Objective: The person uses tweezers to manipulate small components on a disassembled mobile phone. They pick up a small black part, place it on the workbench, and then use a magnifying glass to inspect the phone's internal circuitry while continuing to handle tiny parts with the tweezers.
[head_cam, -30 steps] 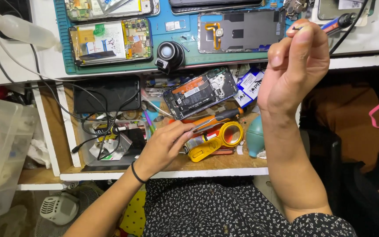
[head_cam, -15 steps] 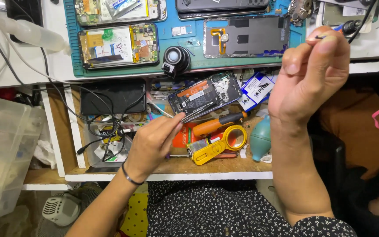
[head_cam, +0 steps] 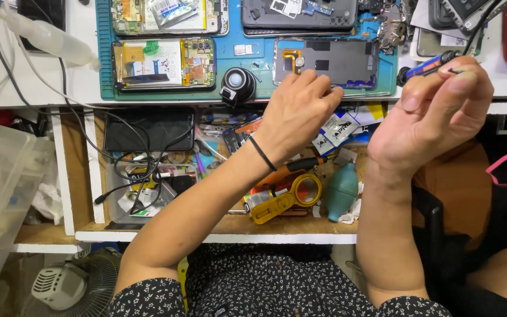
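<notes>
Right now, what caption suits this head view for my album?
Left hand reaches toward an opened phone on the blue mat; right hand holds a screwdriver.

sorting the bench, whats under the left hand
Left hand hovers over the open drawer: white sachets and an orange-handled screwdriver peek out. Whatever lies beneath the palm is hidden.

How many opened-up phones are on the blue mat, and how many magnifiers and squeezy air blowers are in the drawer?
Opened phones on the blue mat: 4
Yellow magnifier: 1
Teal air blower: 1
Total: 6
</notes>
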